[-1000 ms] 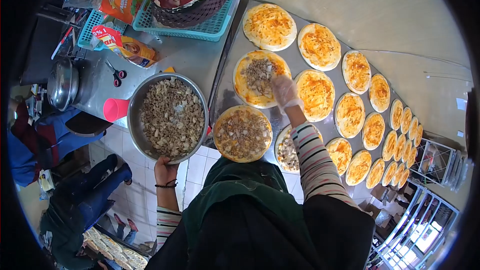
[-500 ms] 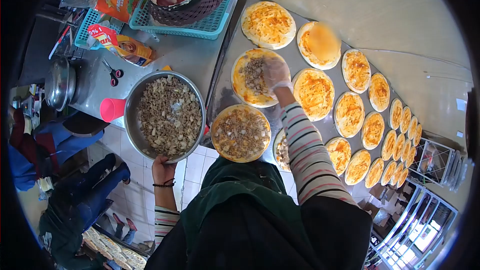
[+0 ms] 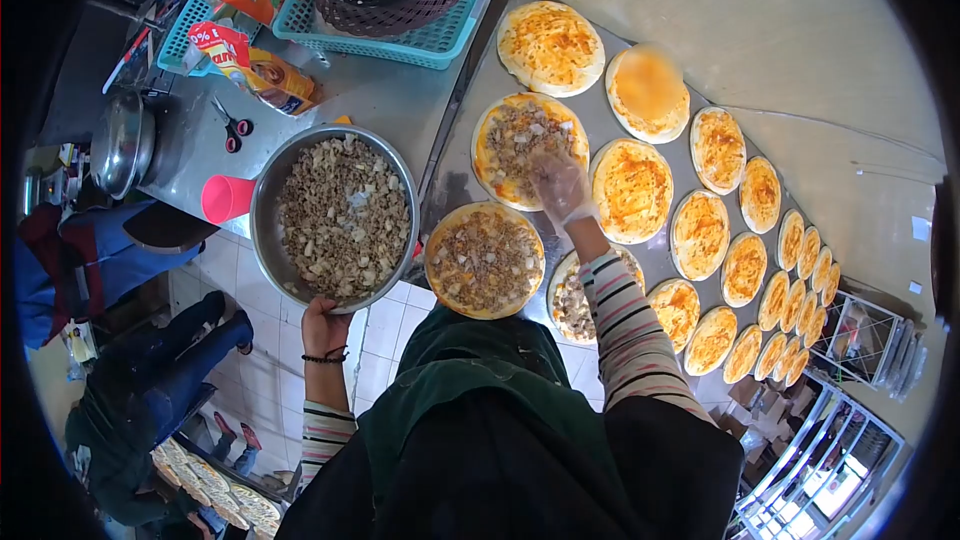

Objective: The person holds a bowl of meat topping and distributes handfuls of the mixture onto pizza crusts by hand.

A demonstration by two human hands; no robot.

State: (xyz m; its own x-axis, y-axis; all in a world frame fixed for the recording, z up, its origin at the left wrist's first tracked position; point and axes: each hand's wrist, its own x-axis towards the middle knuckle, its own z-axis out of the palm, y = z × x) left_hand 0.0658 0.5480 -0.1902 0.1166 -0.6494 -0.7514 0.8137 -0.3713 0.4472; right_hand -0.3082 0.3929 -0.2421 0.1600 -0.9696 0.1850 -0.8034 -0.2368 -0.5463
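My left hand (image 3: 324,328) grips the near rim of a steel bowl (image 3: 262,240) filled with crumbled meat and pale chunks (image 3: 345,220). My right hand (image 3: 562,185), in a clear plastic glove, rests on the lower right of a pizza (image 3: 487,165) with orange sauce and meat scattered over it. Its fingers look stretched out over the topping; the tips are partly blurred. Just nearer to me is a pizza covered in meat (image 3: 485,260). Another meat-topped pizza (image 3: 572,310) lies partly hidden under my right forearm.
Several sauce-topped pizzas (image 3: 632,190) stand in rows on the metal table to the right. A pink cup (image 3: 227,198), scissors (image 3: 233,127), a sauce pouch (image 3: 255,70) and a turquoise basket (image 3: 440,50) are at the left. Another person (image 3: 130,430) is at the lower left.
My right hand has moved a little toward me across the pizza. The meat under it is spread wider. My left hand stays on the bowl's rim, and the view has shifted slightly.
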